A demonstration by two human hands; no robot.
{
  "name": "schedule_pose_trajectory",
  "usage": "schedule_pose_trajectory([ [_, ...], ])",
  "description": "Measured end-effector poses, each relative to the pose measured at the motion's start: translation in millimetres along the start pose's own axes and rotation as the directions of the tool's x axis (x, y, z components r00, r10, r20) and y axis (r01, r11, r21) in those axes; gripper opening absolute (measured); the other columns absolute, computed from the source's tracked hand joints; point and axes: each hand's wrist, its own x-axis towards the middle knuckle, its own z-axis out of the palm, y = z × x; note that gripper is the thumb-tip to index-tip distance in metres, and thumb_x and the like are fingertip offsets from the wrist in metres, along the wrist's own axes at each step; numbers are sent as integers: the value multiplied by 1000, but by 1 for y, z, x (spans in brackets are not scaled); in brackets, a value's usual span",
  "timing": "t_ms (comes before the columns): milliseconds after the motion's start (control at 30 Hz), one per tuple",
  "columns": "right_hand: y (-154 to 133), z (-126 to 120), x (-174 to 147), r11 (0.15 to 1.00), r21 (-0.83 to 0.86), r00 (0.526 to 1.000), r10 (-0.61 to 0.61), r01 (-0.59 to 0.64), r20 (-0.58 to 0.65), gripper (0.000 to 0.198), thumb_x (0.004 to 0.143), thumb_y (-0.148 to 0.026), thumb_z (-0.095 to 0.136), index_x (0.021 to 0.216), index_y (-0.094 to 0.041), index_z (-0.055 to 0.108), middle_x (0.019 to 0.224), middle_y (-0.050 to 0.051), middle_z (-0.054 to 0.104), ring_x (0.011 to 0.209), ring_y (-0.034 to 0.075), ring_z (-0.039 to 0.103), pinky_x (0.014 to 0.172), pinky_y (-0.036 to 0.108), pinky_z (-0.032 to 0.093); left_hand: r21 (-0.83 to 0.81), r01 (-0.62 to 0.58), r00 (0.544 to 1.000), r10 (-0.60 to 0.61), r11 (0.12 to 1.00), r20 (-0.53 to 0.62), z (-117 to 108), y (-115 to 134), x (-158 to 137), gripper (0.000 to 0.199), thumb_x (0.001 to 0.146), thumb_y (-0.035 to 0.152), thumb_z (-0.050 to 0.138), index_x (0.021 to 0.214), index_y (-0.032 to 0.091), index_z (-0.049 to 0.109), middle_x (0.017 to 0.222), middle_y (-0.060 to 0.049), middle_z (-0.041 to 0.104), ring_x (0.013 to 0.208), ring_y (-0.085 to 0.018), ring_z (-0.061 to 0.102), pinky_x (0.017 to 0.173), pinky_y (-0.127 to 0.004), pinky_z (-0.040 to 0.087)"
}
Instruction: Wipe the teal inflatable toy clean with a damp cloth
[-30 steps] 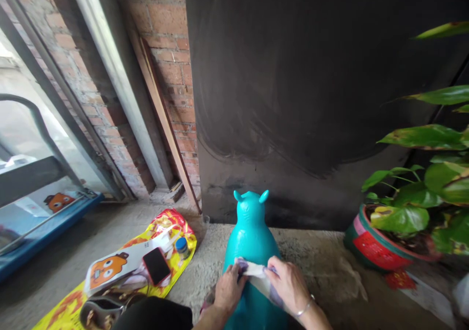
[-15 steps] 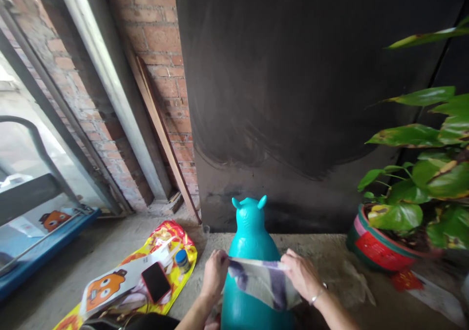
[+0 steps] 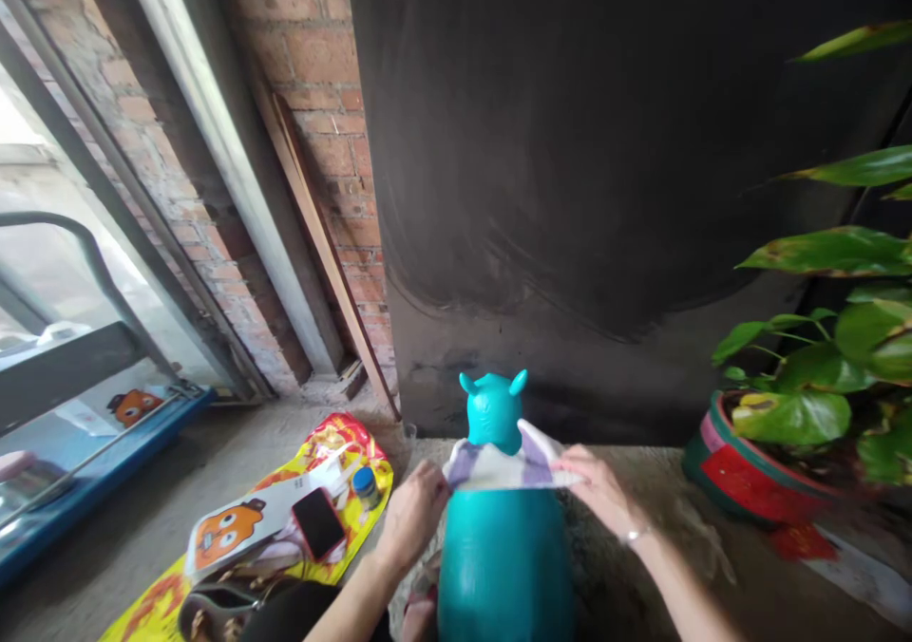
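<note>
Both hands pinch a soft, limp cloth [image 3: 503, 466]: left hand [image 3: 411, 519] and right hand [image 3: 602, 492] at its ends, draped behind the smooth, slippery teal inflatable animal [image 3: 503, 547].

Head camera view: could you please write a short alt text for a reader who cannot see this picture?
Two bare hands, left hand and right hand, hold a white and purple cloth around the neck of a teal inflatable animal toy on a concrete floor. A phone lies on a yellow bag at left; a potted plant stands at right.
</note>
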Motion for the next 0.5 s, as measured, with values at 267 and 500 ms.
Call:
schedule_pose_trajectory([
  [267, 58, 89, -66, 928, -218, 926, 340, -302, 162, 54, 67, -18, 59, 120, -22, 64, 132, 12, 58, 124, 27, 52, 107, 39, 40, 141, 130, 951, -164, 981, 262, 76, -19, -41, 38, 83, 21, 46, 118, 18, 61, 125, -9, 63, 117, -19, 58, 100, -29, 43],
  [500, 77, 143, -3, 934, -205, 880, 177, -291, -441, 64, 95, -53, 21, 144, -14, 36, 154, 17, 26, 140, 29, 28, 108, 43, 40, 1, 53, 992, -53, 999, 115, 144, -1, -6, 57, 89, 29, 39, 143, 13, 36, 156, -9, 30, 145, -21, 23, 120, -36, 25],
])
